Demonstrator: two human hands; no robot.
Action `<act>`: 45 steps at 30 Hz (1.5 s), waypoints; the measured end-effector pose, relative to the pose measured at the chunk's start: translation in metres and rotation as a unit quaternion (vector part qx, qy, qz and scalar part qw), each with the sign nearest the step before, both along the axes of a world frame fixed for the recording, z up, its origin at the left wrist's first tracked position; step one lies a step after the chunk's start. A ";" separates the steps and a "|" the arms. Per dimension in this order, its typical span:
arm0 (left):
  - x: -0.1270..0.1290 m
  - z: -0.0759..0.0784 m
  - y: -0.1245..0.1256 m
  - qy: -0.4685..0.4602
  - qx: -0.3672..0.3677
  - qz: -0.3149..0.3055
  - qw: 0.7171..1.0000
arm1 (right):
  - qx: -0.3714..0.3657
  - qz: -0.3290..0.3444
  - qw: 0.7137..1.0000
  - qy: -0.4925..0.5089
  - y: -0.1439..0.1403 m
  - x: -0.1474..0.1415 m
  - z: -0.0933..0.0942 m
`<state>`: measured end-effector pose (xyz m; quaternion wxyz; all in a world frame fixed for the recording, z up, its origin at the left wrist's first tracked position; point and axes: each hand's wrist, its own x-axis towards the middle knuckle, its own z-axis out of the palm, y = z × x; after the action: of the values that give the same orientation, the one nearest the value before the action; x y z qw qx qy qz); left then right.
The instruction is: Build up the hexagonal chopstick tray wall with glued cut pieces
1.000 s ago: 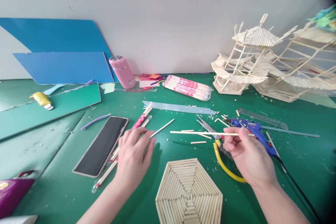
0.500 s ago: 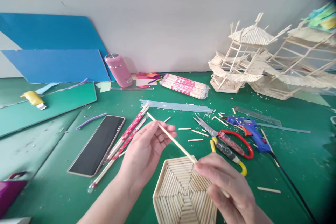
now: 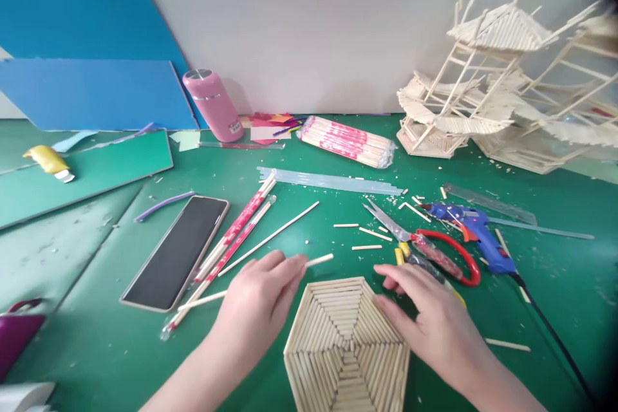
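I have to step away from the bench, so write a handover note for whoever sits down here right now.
Left hand: holds a long wooden stick just left of the hexagon panel.
Right hand: empty, fingers resting at the panel's right edge.
Scissors and blue glue gun lie right of the hands; a wrapped stick bundle lies behind.
Done: the panel's face is filled with sticks.
Left: the held stick is not attached.

hexagon panel (image 3: 346,338) between both hands | phone (image 3: 176,252) left | scissors (image 3: 425,251) right (glue gun (image 3: 476,237) beyond)

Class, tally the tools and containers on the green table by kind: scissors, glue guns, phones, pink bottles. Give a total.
Scissors: 1
Glue guns: 1
Phones: 1
Pink bottles: 1
Total: 4
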<state>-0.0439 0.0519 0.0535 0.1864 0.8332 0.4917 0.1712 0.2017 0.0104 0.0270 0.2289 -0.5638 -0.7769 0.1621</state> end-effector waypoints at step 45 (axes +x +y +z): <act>0.008 -0.020 0.030 -0.008 -0.008 -0.097 0.995 | 0.043 0.041 0.998 0.013 0.037 -0.010 -0.007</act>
<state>-0.0356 0.0814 0.0334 0.2131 0.8740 0.4083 0.1548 0.1913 0.0475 0.0202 0.2561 -0.5190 -0.8025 0.1452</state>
